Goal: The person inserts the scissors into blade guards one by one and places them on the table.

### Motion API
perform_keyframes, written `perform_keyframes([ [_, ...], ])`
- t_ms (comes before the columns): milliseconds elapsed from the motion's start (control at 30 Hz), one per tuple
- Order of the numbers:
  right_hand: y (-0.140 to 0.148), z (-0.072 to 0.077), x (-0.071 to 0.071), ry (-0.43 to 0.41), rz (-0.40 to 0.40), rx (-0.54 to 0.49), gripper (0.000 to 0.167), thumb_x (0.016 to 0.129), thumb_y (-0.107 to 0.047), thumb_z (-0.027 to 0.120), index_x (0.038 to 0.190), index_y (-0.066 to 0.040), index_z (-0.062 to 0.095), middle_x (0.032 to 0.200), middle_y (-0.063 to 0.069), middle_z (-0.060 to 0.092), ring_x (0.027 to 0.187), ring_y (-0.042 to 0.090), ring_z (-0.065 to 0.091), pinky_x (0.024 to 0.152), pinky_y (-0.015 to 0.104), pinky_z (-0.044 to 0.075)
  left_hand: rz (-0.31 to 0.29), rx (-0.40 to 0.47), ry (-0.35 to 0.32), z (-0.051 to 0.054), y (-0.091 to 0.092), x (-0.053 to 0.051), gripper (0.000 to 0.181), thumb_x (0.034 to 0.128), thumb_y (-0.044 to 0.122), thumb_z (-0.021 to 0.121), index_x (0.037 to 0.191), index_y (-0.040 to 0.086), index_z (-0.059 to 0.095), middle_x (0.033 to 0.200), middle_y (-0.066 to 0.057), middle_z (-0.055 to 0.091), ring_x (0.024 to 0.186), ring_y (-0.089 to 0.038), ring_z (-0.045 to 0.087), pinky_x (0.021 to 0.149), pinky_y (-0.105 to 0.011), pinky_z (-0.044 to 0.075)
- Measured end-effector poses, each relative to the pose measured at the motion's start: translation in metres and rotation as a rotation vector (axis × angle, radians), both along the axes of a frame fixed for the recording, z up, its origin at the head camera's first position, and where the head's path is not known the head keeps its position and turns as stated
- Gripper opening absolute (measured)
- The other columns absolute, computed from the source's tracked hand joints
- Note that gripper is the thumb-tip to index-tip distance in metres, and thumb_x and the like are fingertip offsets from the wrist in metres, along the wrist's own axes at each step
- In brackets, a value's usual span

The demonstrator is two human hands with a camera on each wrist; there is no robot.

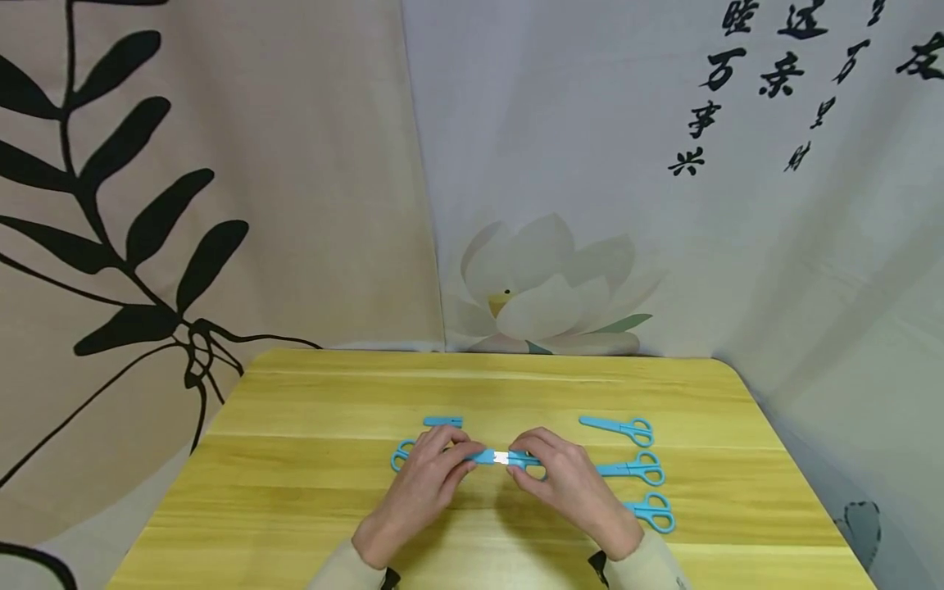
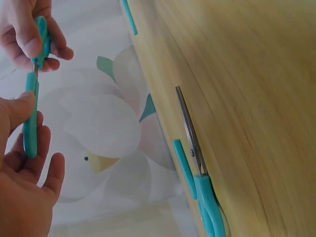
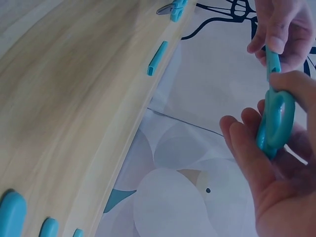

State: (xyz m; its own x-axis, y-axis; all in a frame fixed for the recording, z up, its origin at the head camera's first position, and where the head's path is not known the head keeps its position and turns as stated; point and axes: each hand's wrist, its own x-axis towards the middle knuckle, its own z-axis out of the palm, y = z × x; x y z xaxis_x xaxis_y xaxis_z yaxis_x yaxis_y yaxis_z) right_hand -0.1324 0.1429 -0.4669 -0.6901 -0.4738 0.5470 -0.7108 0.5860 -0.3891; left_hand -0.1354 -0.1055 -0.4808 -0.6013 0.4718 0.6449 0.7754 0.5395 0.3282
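Observation:
In front of me a pair of scissors with turquoise handles (image 3: 279,123) has its blades partly inside a turquoise blade cover (image 2: 30,116). A short strip of bare metal blade (image 1: 501,457) shows between cover and handles. My left hand (image 1: 428,475) pinches the cover between thumb and fingers. My right hand (image 1: 564,479) grips the handle end. Beyond the left hand, uncovered scissors (image 2: 195,148) lie on the table beside a loose cover (image 2: 184,168); in the head view the left hand hides most of these scissors.
On the right of the wooden table (image 1: 332,393) lie covered scissors in a column: a far pair (image 1: 615,425), a middle pair (image 1: 640,468) and a near pair (image 1: 652,512), partly behind the right hand. A printed curtain (image 1: 332,205) hangs behind the table.

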Motion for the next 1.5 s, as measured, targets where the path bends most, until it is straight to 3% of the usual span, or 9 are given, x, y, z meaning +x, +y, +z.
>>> perform_keyframes([
  [767,-0.007,0.000,0.001,-0.008,0.008,0.028,0.021,0.087,-0.016,0.086,0.102,-0.010,0.072,0.105,0.001,0.074,0.086,0.014,0.073,0.071,0.027,0.061,-0.029,-0.039,0.027,-0.001,-0.001,-0.003,0.022,0.0865,0.007,0.083,0.107,0.014,0.079,0.103,0.006,0.063,0.089,-0.012,0.059,0.084,-0.036,0.053],
  [933,-0.005,0.000,0.002,-0.017,0.007,0.008,0.021,0.086,-0.015,0.086,0.101,-0.010,0.072,0.104,0.000,0.073,0.087,0.014,0.073,0.072,0.027,0.061,-0.025,-0.053,-0.017,0.002,0.000,-0.001,0.022,0.0882,0.009,0.082,0.109,0.015,0.078,0.106,0.005,0.064,0.094,-0.013,0.061,0.089,-0.039,0.054],
  [1133,0.002,-0.001,0.001,-0.035,-0.003,0.015,0.020,0.087,-0.014,0.085,0.102,-0.011,0.072,0.105,-0.001,0.073,0.089,0.014,0.073,0.074,0.029,0.062,-0.006,-0.066,-0.172,0.006,-0.003,0.001,0.041,0.0898,0.019,0.083,0.129,0.014,0.071,0.126,0.000,0.068,0.117,-0.023,0.063,0.099,-0.048,0.052],
  [1233,0.006,-0.001,0.000,-0.041,-0.009,0.015,0.020,0.088,-0.016,0.085,0.102,-0.013,0.072,0.106,-0.003,0.072,0.090,0.014,0.072,0.075,0.031,0.062,0.001,-0.057,-0.216,0.005,-0.008,0.001,0.047,0.0903,0.021,0.082,0.134,0.012,0.069,0.133,-0.005,0.069,0.126,-0.028,0.062,0.104,-0.053,0.050],
  [1500,0.009,0.003,-0.001,-0.047,-0.012,0.004,0.019,0.088,-0.017,0.085,0.101,-0.015,0.072,0.105,-0.005,0.072,0.090,0.011,0.071,0.076,0.031,0.062,-0.026,-0.005,-0.112,0.005,-0.015,-0.006,0.033,0.0849,0.011,0.084,0.117,0.007,0.077,0.117,-0.006,0.076,0.111,-0.028,0.071,0.094,-0.050,0.056],
])
